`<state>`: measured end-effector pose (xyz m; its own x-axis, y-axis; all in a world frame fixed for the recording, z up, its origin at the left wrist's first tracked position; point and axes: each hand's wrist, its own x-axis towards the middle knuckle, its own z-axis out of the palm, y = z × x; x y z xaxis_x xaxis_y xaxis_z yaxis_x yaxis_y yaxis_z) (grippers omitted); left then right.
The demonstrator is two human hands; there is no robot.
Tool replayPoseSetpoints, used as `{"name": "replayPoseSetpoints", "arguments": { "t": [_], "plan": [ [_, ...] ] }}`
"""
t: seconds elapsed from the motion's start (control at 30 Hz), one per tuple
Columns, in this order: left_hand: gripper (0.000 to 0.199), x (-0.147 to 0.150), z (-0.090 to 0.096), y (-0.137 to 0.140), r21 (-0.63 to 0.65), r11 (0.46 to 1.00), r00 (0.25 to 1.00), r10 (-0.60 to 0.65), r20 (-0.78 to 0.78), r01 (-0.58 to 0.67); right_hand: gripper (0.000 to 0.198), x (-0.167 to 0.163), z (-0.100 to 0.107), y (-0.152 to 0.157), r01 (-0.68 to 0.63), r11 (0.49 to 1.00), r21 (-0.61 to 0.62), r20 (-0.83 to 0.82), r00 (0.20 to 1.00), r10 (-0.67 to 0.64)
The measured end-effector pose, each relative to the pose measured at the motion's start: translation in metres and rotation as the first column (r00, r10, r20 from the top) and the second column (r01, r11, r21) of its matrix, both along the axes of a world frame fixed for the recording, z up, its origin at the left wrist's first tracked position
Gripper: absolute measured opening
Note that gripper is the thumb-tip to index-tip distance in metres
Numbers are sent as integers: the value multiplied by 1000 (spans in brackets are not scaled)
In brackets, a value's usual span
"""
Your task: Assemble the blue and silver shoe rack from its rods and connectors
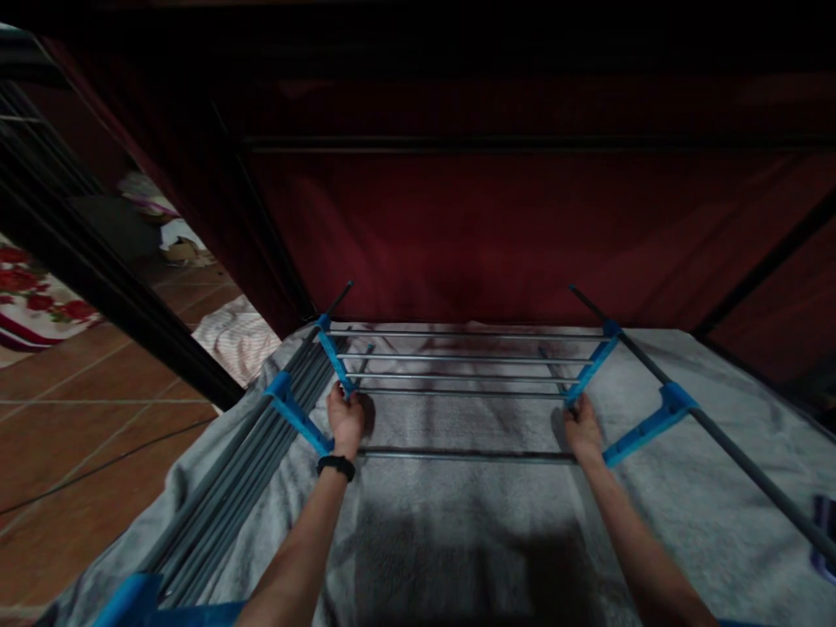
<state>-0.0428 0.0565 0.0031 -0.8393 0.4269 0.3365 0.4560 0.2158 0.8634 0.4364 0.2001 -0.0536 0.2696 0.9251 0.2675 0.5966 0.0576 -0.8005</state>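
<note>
A red panel [444, 235] is standing behind a grey blanket [470, 509]. The rack [461, 378] is standing over the blanket, bundled poles [252, 461] lying at left. The left hand [346, 424] is gripping the far left bracket's [333, 355] near end, the right hand [584, 433] the far right bracket's [593, 364]. A band [336, 468] is circling the left wrist.

Left bare hand [345, 424]: grip partly hidden at blue plastic bracket [334, 353], exact hold unclear.
Right bare hand [583, 428]: grip partly hidden too.
Long grey metal pole [751, 475]: cut off by right edge.
Purple-and-dark object [824, 515]: cut off likewise, unidentifiable.
</note>
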Motion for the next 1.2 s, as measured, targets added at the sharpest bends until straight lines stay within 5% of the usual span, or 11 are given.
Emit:
{"name": "replayPoseSetpoints", "arguments": {
  "t": [0.17, 0.33, 0.5, 0.57, 0.63, 0.73, 1.07, 1.2],
  "plan": [
    [39, 38, 32, -8, 81, 995, 984, -48, -172, 63, 59, -24, 15, -27, -142, 985, 98, 61, 989, 136],
    [39, 64, 105, -1, 171, 971, 926, -93, -365, 165, 44, -63, 53, -47, -323, 889, 325, 137, 946, 294],
    [42, 38, 177, 6, 243, 967, 892, 38, -451, 81, 44, -99, 109, -49, -477, 739, 476, 286, 878, 383],
    [39, 19, 193, 7, 164, 986, 896, 70, -438, 3, 44, -111, 132, -43, -525, 689, 499, 358, 849, 388],
    [31, 2, 201, 5, -94, 990, 922, 59, -382, -102, 46, -123, 151, -34, -541, 666, 514, 415, 836, 358],
    [18, -10, 201, 2, -368, 915, 949, 48, -312, -167, 46, -138, 170, -18, -555, 660, 506, 499, 813, 302],
    [26, 0, 198, 0, -465, 845, 922, 81, -378, -264, 35, -154, 181, 12, -635, 698, 331, 727, 643, 241],
    [34, 7, 202, -3, -556, 768, 901, 65, -428, -319, 32, -151, 183, 16, -673, 681, 289, 763, 592, 261]
  ]
}}
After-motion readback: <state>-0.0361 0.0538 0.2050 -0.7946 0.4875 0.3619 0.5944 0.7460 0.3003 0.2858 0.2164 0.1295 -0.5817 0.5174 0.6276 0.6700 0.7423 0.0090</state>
